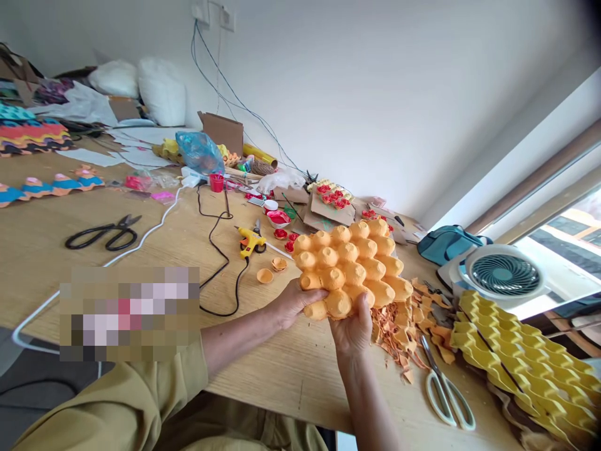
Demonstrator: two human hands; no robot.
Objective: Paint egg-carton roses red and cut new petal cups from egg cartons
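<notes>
An orange egg tray (348,260), its rounded cups facing me, is held tilted up over the table by both hands. My left hand (298,302) grips its lower left corner, thumb on the front. At the bottom edge my right hand (352,326) holds it with the thumb pressed on a cup; the other fingers are hidden behind. Two small cut orange cups (265,275) sit left of the tray. Behind and to its right lies a heap of orange scraps (399,335). White-handled scissors (448,394) rest right of my right hand.
A yellow glue gun (251,242) with a black cord lies beyond my left hand. Black scissors (106,235) and a white cable (141,241) are further left. Yellow egg trays (521,363) and a fan (504,275) stand at right. Red paper-like flowers (333,195) are behind.
</notes>
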